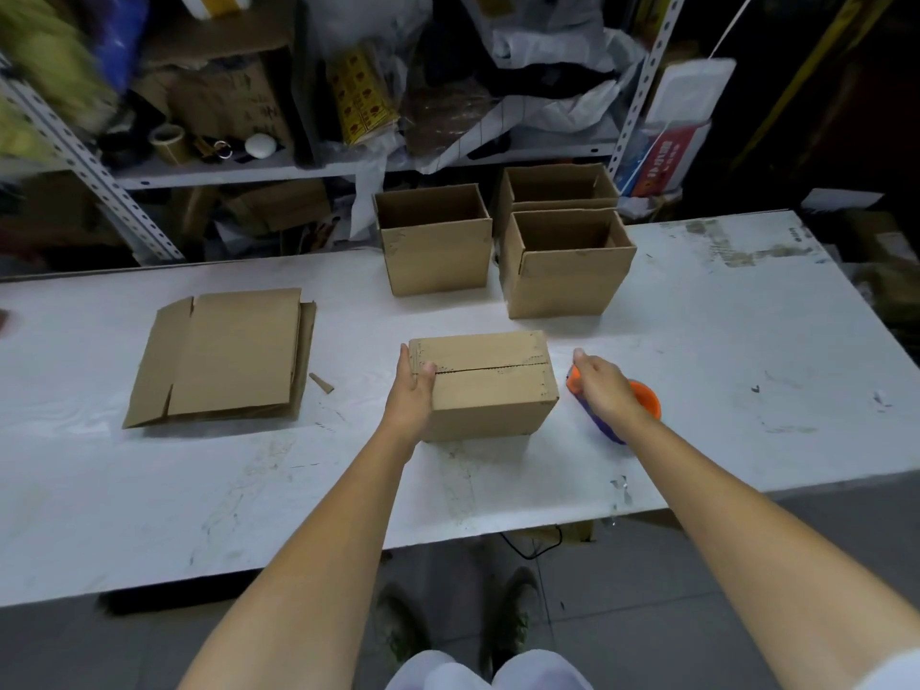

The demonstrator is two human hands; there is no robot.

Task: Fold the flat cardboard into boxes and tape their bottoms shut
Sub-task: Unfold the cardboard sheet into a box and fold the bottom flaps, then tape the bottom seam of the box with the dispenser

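Left: flat cardboard [219,356] stacked on the table [722,366]. Centre: my left hand [415,385] grips the left end of the box [493,390], thumb on top; the box lies bottom seam up. Behind it stand three open boxes [438,241], upright near the far edge. Right: my right hand [600,385] curls over the orange tape dispenser [644,398], just beside the box.

Matt cardboard box [490,390], scuffed smooth white table [722,390].
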